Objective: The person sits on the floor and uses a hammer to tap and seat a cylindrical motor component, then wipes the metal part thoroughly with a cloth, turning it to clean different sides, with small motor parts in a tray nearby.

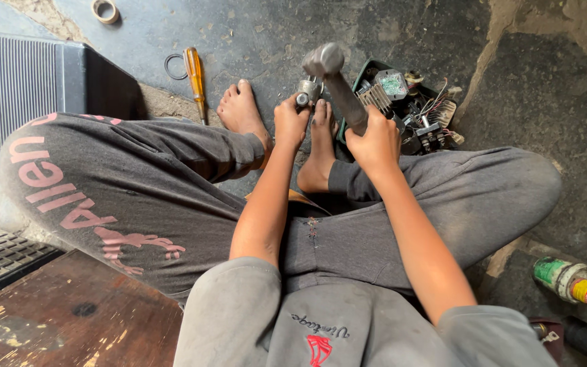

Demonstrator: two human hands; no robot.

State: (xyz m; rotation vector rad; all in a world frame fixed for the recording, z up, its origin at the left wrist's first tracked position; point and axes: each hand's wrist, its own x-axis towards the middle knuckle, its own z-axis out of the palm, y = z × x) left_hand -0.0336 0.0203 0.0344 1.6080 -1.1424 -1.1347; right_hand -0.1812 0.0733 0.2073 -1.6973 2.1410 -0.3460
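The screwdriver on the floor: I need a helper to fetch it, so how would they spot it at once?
Start at the large ribbed grey panel at upper left. Just right of it, on the dark concrete floor beside the person's bare foot, lies the screwdriver. Its translucent orange handle sets it apart from the plain metal ring next to it.

Orange-handled screwdriver (195, 76), grey hammer (338, 81)

Soft, even daylight fills the scene; shadows are faint, glare is absent, focus stays sharp, with slight wide-angle stretching at edges.
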